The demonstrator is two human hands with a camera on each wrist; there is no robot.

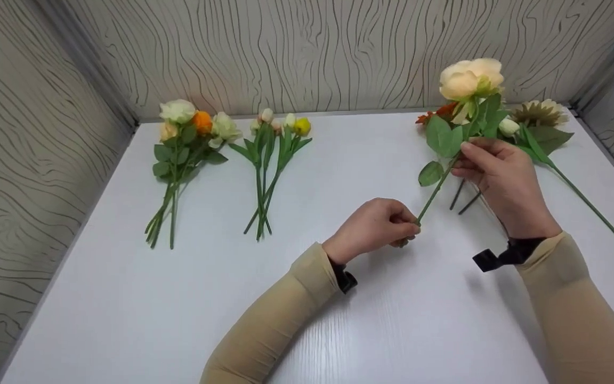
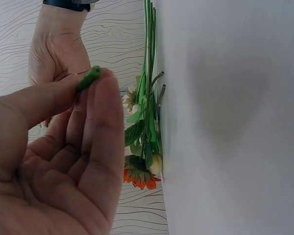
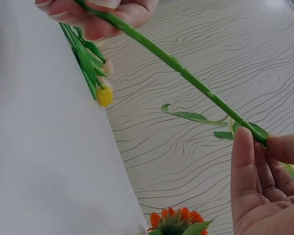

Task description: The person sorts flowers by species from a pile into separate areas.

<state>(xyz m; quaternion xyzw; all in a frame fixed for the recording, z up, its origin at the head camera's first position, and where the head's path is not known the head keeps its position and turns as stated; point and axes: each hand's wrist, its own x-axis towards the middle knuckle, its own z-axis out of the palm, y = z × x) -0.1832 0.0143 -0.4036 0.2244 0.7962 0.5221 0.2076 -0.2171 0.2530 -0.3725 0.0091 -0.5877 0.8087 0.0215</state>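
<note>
Peach flower [image 1: 448, 138] is held over the table [image 1: 179, 298], stem [image 1: 434, 196] slanting up and right from the left hand [image 1: 373, 226], fingers [image 1: 407, 230] pinching its lower end, to the right hand [image 1: 509, 178], pinching by the leaves [image 1: 437, 133], nearer the bloom [image 1: 472, 79].

White table [image 1: 179, 309], roses [image 1: 182, 152] laid near far left corner, tulips [image 1: 258, 152] along far edge, mixed flowers [image 1: 544, 114] near far right corner
</note>
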